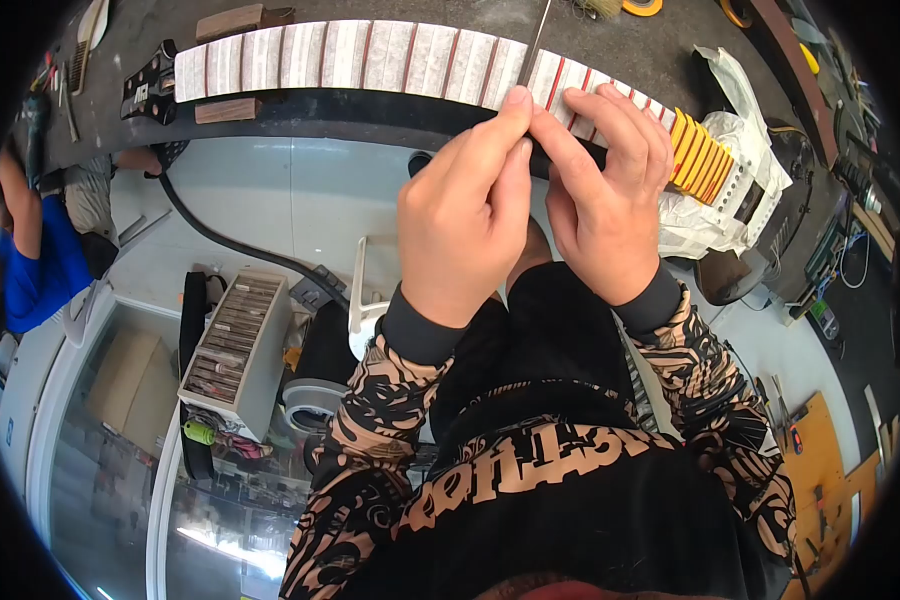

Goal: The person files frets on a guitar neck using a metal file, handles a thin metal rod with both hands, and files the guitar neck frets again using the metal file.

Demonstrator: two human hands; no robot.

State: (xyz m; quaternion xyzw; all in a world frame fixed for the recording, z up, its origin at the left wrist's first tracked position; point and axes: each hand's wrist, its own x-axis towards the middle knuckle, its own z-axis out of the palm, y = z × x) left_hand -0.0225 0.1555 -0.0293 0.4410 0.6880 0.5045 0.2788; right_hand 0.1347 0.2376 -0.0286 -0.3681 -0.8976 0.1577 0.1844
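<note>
A guitar neck [342, 55] lies across the bench, its fretboard covered in whitish tape between the frets. My left hand [465, 205] is closed, with thumb and index finger pinching a narrow metal file [537, 45] that points away from me across the fretboard. My right hand [610, 195] rests its bent, parted fingers on the taped fretboard. Its index fingertip meets my left fingertips by the file; its thumb is low, near the neck's edge. Yellow tape [698, 160] covers the upper frets, beside the guitar body [705, 225] wrapped in pale paper or tape.
Wooden blocks [228, 110] sit by the neck near the black headstock [151, 85]. The dark bench [130, 45] carries a brush [80, 55] and tape rolls. Below left are a white box of slats [232, 335] and a glass case [120, 480]. Another person [45, 255] is at far left.
</note>
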